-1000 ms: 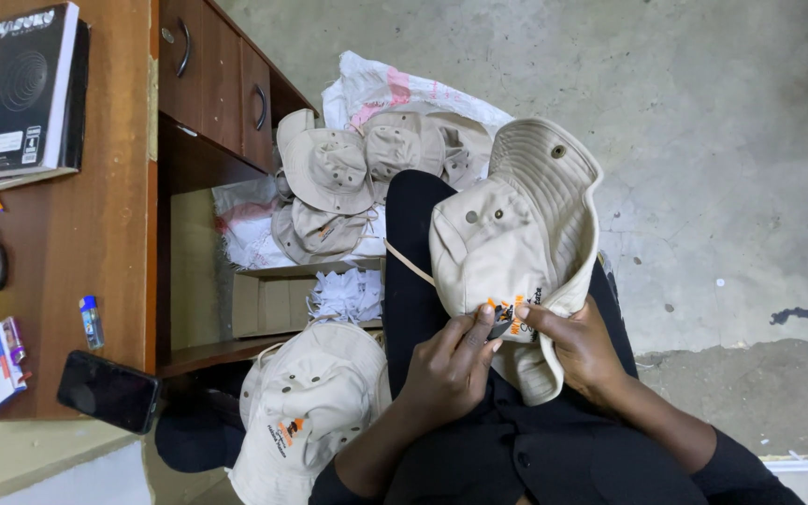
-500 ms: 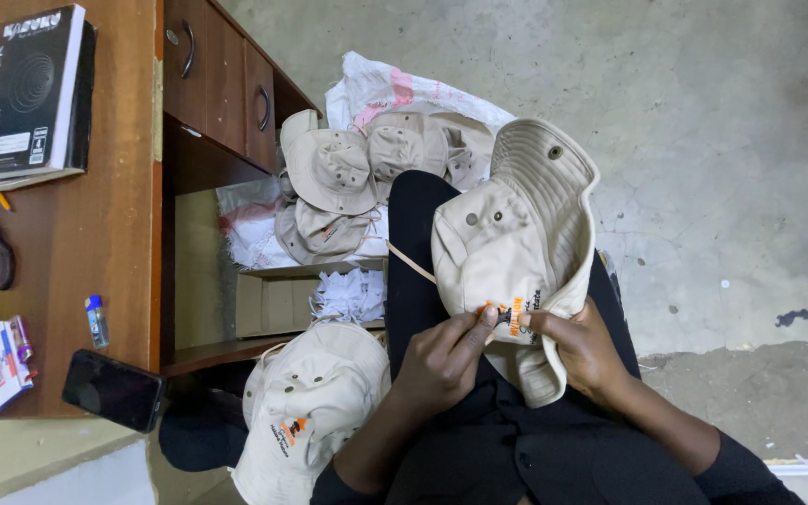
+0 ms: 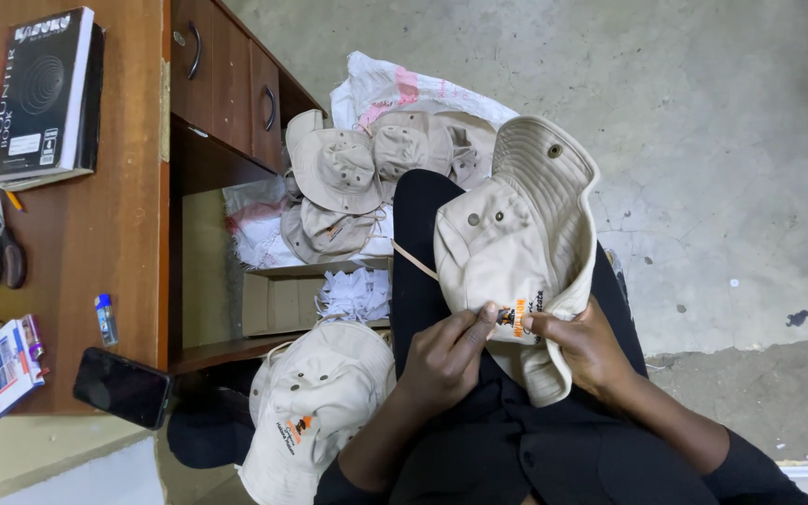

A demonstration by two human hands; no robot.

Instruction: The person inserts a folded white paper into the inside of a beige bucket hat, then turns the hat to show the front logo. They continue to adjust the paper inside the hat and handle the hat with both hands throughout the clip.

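While resting on lap, L hand & R hand both pinch beige hat brim, fingers closed on fabric.

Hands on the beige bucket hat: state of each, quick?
Left hand: shut, pinching the beige bucket hat by its orange emblem.
Right hand: shut on its brim.

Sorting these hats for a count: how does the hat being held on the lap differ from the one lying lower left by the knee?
The held hat is gripped by both hands, left hand and right hand, at its orange emblem; the lying hat is untouched. The held hat's brim is turned up, showing stitched rings; the lying hat sits crown up. Both are beige bucket hats with eyelets and an orange emblem.
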